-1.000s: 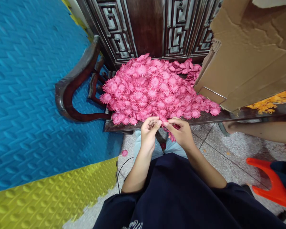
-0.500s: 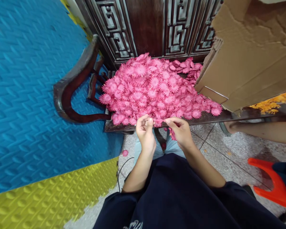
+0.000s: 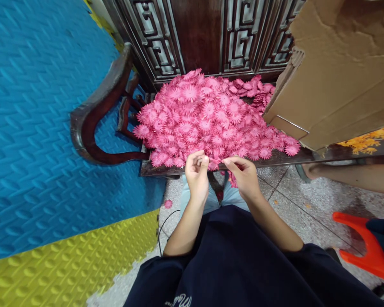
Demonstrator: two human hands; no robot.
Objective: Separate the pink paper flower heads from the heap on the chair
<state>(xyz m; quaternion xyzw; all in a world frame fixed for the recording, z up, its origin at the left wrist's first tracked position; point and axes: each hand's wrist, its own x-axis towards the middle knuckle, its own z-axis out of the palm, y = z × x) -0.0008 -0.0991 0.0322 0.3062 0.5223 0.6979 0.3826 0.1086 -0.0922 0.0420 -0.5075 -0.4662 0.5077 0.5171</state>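
Observation:
A big heap of pink fabric flowers [image 3: 208, 119] lies on the seat of a dark wooden chair [image 3: 275, 158]. My left hand [image 3: 196, 175] and my right hand [image 3: 245, 177] meet at the seat's front edge. Between their fingertips they pinch a pink flower [image 3: 215, 162]. A small bunch of pink flowers [image 3: 233, 181] sticks out under my right palm. My dark blue top fills the bottom of the view.
A cardboard box [image 3: 336, 72] leans over the seat's right side, with orange flowers [image 3: 361, 143] beyond. The curved armrest [image 3: 96, 115] is at left. Blue and yellow foam mats [image 3: 45, 140] cover the left. One pink flower [image 3: 168, 204] lies on the floor. Another person's arm [image 3: 352, 177] and an orange stool [image 3: 368, 247] are at right.
Both hands have stayed at the seat's front edge. The left fingers drew back from the right hand, then came close again, with a pink flower stretched between the fingertips.

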